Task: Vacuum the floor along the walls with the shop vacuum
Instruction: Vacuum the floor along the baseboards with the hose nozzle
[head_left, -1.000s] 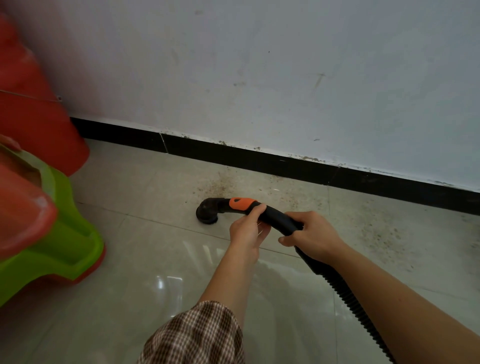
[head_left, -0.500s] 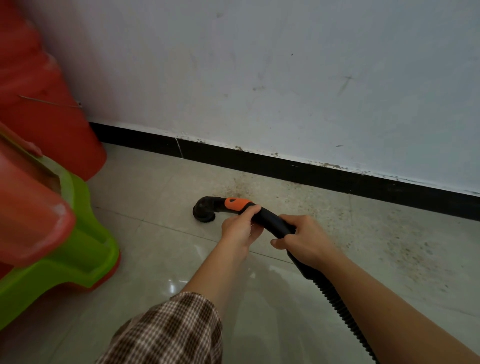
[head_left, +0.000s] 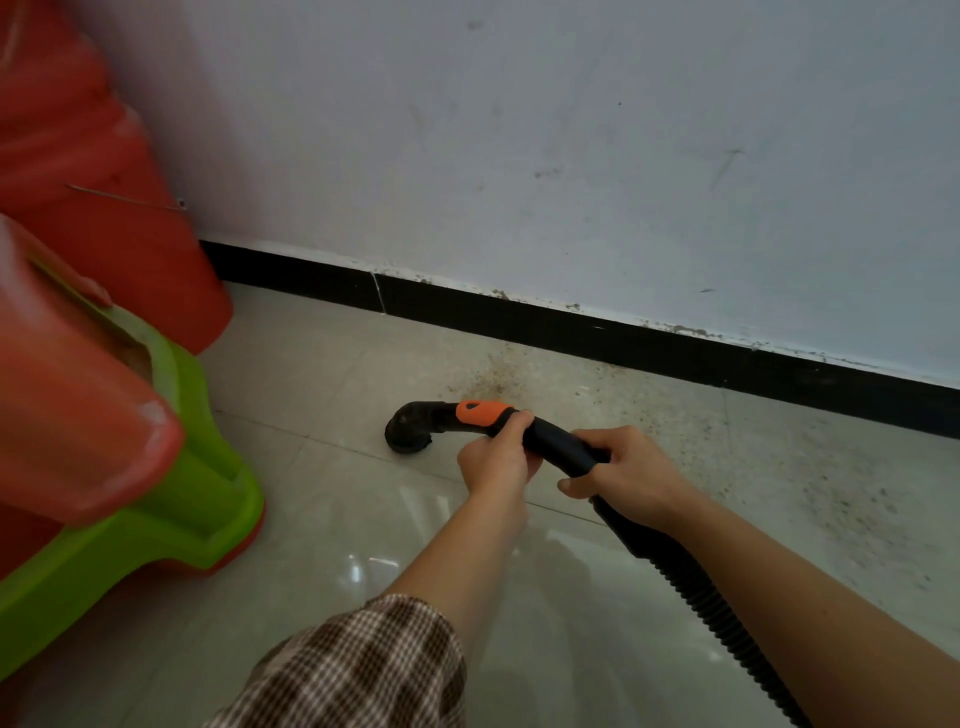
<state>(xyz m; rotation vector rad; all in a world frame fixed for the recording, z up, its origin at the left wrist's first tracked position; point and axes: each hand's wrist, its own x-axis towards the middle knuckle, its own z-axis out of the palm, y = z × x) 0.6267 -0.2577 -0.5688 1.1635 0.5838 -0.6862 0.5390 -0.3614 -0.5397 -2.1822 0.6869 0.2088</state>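
Observation:
A black vacuum hose handle (head_left: 553, 439) with an orange band (head_left: 482, 412) ends in a round black nozzle (head_left: 409, 429) that rests mouth-down on the pale floor tiles (head_left: 322, 358). My left hand (head_left: 496, 457) grips the handle just behind the orange band. My right hand (head_left: 621, 475) holds it further back, where the ribbed hose (head_left: 696, 597) begins and runs off the bottom right. Brown dirt specks (head_left: 498, 376) lie on the tiles between the nozzle and the black baseboard (head_left: 571, 330). The vacuum's body is out of view.
A red and green plastic toy slide (head_left: 130, 415) stands at the left, close to the nozzle. The white scuffed wall (head_left: 571, 156) runs across the back. More dirt specks (head_left: 841, 499) spread over the tiles at the right.
The view has shifted leftward, so the slide fills more of the left side. The nozzle and both hands have moved left along the wall, away from the dirtier patch at the right.

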